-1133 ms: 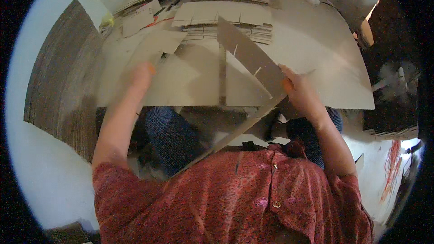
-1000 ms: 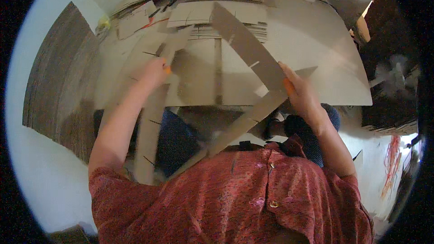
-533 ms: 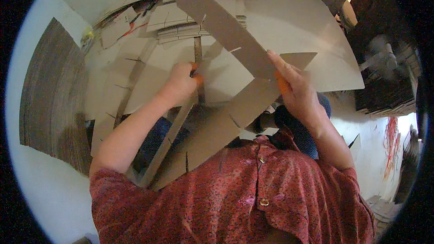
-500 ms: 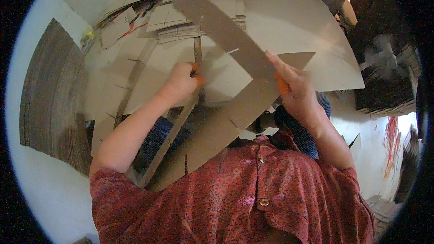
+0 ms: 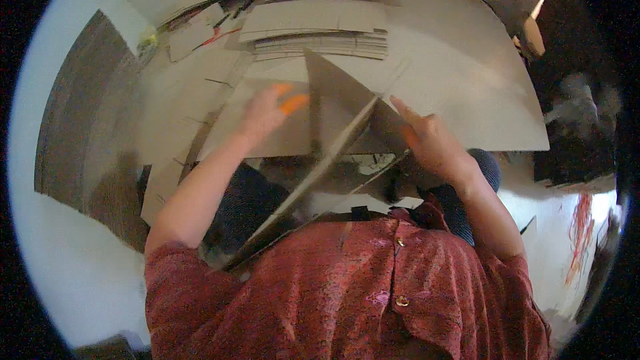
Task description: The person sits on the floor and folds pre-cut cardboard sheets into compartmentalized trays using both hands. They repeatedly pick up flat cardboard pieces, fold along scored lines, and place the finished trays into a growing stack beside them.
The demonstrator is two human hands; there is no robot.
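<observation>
Slotted cardboard strips (image 5: 333,93) are joined crosswise in front of my chest, one long strip (image 5: 313,177) slanting edge-on toward my left elbow. My right hand (image 5: 437,147) grips the cardboard at the right of the crossing, its index finger stretched along the edge. To the left of the strips, my left hand (image 5: 267,117) hovers over the table, smeared by motion. Its fingers look apart, and nothing shows in them. Orange covers sit on fingers of both hands. The lower fingers of my right hand are partly hidden.
Stacks of flat cardboard (image 5: 320,17) lie at the back of the pale table (image 5: 467,80). Slotted pieces (image 5: 200,103) spread at the left, beside a tall cardboard stack (image 5: 87,120). Red strands (image 5: 580,233) hang at the right, below a dark stack (image 5: 577,140).
The joined strips have turned and swung lower, now seen more edge-on. My left hand has come off the strip it was at and moved slightly left. The right hand keeps its grip.
</observation>
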